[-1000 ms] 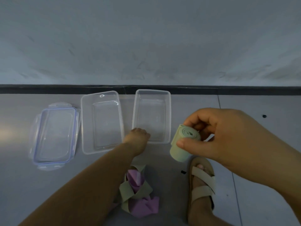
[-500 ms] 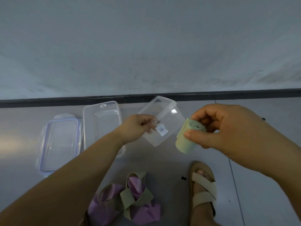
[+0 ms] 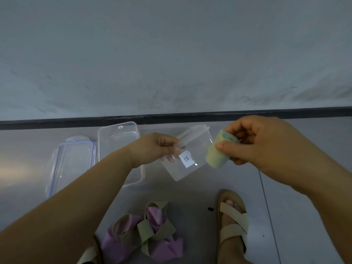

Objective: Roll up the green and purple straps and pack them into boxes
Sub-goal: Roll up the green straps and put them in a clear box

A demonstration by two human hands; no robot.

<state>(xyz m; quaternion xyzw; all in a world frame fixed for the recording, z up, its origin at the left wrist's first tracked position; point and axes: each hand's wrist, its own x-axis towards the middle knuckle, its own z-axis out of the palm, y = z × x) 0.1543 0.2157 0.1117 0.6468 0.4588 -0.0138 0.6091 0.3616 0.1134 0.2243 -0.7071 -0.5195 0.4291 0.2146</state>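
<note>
Right hand (image 3: 266, 147) pinches the rolled pale-green elastic strap (image 3: 219, 154) between thumb and fingers, centre-right; left hand (image 3: 152, 147) grips the clear, white-labelled plastic box (image 3: 192, 161) (tilted) beside it.

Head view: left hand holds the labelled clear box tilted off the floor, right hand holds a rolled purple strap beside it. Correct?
One error: the rolled strap in the right hand is green, not purple, as the head view shows. The rest holds: the left hand holds the labelled clear box tilted off the floor, with the roll beside it.
</note>
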